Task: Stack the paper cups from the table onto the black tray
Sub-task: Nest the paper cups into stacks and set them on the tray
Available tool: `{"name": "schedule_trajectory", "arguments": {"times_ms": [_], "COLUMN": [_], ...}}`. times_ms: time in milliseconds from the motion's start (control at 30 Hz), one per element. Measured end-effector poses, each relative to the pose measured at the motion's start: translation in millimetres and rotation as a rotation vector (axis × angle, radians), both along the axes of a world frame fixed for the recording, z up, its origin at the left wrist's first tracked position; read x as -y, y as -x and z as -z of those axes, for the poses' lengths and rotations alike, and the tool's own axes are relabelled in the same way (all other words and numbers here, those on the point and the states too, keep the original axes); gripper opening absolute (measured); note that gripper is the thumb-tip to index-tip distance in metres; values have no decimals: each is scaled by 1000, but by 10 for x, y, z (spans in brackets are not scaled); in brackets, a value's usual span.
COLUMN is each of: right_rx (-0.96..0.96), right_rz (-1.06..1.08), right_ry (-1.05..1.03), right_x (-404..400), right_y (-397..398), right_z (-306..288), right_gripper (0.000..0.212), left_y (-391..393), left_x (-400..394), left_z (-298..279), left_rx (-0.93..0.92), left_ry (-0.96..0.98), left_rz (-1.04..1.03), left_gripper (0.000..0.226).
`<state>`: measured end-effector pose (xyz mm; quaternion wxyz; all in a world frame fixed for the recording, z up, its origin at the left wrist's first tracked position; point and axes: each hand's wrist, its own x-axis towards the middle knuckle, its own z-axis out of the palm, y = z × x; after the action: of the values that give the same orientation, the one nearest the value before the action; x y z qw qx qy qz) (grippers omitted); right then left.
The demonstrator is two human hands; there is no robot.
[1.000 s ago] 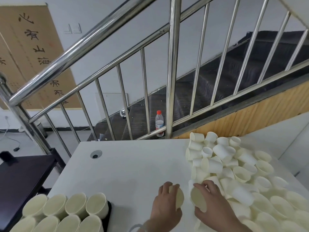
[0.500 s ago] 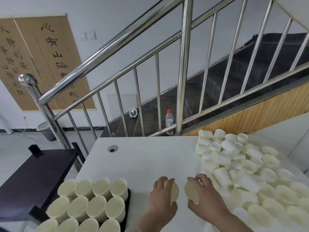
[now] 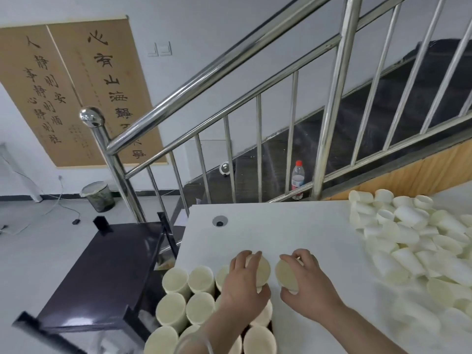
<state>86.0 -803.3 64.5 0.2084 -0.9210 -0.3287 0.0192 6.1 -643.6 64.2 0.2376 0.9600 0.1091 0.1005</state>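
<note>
A steel stair railing (image 3: 229, 65) crosses the upper view, with a dark staircase (image 3: 357, 123) behind it. On the wall at the left hangs one brown calligraphy scroll (image 3: 76, 93). Below stands one white table (image 3: 293, 231) with a round cable hole (image 3: 220, 222) near its far left corner, and one dark side table (image 3: 107, 272) stands just beside its left edge.

On the right half of the white table lies a loose heap of paper cups (image 3: 413, 246), most on their sides and too many and too overlapped to count. At the near left edge of the table sits the black tray (image 3: 270, 325), nearly hidden under upside-down cup stacks (image 3: 176, 279); at least nine flat bottoms show, set in rows and touching one another, and more may lie under the arm.

The left hand (image 3: 245, 284) is above the right end of the tray rows, its fingers curled around one paper cup (image 3: 260, 269) held on its side. The right hand (image 3: 306, 282) is over bare tabletop just beside it, fingers and thumb clamped around a second paper cup (image 3: 287, 275), whose flat bottom faces the camera. The two held cups are near each other but apart.

On the floor sit one lined waste bin (image 3: 98, 196) and one plastic bottle (image 3: 297, 182) with a red cap, the latter at the foot of the railing.
</note>
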Motion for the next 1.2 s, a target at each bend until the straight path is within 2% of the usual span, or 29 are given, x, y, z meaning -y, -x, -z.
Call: {"name": "schedule_trajectory", "arguments": {"times_ms": [267, 600, 800, 1200], "right_rx": [-58, -169, -195, -200], "right_rz": [-64, -188, -237, -251], "right_ry": [-26, -33, 14, 150], "right_x": [-955, -1618, -1755, -1867], "right_y": [458, 769, 840, 860], "right_z": [94, 250, 323, 505], "right_gripper": [69, 68, 63, 70], "left_y": [534, 1015, 1119, 1088], "left_x": [-941, -1509, -1634, -1694], "left_z": [40, 153, 265, 530], "left_rx": [-49, -155, -208, -315], "left_ry": [13, -12, -9, 17], "left_rz": [-71, -196, -188, -140], "left_gripper": [70, 71, 69, 70]}}
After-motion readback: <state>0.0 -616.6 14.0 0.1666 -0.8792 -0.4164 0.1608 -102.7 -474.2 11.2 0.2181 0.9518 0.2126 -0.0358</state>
